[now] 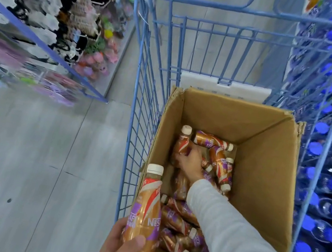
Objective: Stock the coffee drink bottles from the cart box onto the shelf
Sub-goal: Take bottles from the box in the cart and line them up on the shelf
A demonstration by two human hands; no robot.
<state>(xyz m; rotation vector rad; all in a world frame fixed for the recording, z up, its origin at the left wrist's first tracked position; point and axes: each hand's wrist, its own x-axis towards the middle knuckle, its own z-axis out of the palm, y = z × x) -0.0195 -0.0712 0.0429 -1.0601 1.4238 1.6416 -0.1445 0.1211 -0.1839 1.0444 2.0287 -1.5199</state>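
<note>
An open cardboard box [264, 165] stands in a blue wire cart [139, 121]. Several coffee drink bottles [180, 215] with gold, red and purple labels and white caps lie loose in the box. My left hand [119, 248] holds one such bottle [144, 217] upright over the box's near left corner. My right hand [190, 161], in a grey sleeve, reaches down into the box and closes its fingers around a bottle [181, 144] lying by the left wall. The sleeve hides some of the bottles.
A shelf [329, 177] packed with blue-capped bottles runs along the right of the cart. A rack [45, 26] of hanging goods with a blue rail stands on the left. Grey floor [31, 168] lies between the rack and the cart.
</note>
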